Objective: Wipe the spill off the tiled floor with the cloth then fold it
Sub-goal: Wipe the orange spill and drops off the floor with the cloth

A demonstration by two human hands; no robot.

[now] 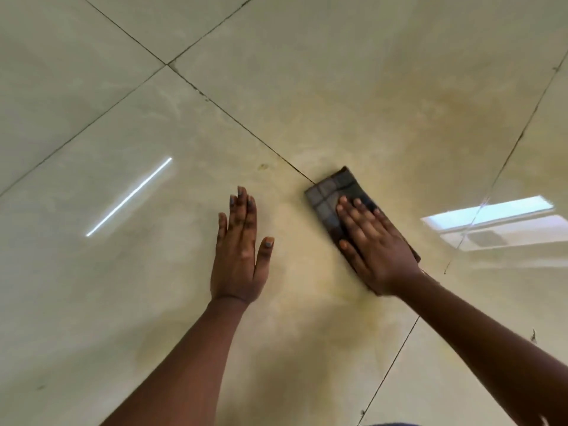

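A dark grey checked cloth (pixel 335 192), folded into a small rectangle, lies on the glossy cream tiled floor (pixel 123 272) just right of centre. My right hand (pixel 373 244) presses flat on it with straight fingers and covers its near half. My left hand (pixel 241 247) lies flat on the bare tile to the left of the cloth, fingers straight and slightly spread, apart from the cloth. A faint yellowish smear (pixel 347 290) spreads over the tile around and below the cloth, and a small dark spot (pixel 263 166) sits further up to the left.
Dark grout lines (pixel 233 118) cross the floor diagonally, one passing under the cloth. Bright reflections show on the tiles: a thin light strip (pixel 129 196) at left and a window shape (pixel 491 222) at right. Small dark specks (pixel 534 336) lie at the lower right.
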